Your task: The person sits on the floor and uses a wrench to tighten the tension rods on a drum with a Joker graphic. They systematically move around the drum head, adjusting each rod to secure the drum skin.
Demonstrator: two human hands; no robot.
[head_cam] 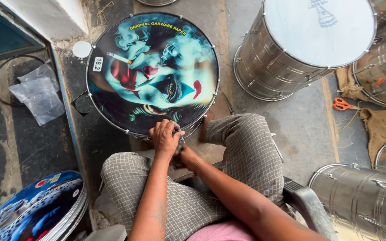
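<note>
A round drum [152,73] with a painted clown-face skin in blue, red and black stands on the floor in front of my knees. My left hand [165,137] is closed over a small metal tool at the drum's near rim. My right hand [188,158] sits just below and behind it, mostly hidden by the left hand, gripping at the same spot. Both forearms reach forward from my lap, over checked trousers.
A steel drum shell with a white skin [311,40] stands at the upper right, more steel shells [367,201] at the right. Orange scissors [344,105] lie on the floor. Printed drum skins [32,209] are stacked at the lower left; a plastic bag [39,91] lies at the left.
</note>
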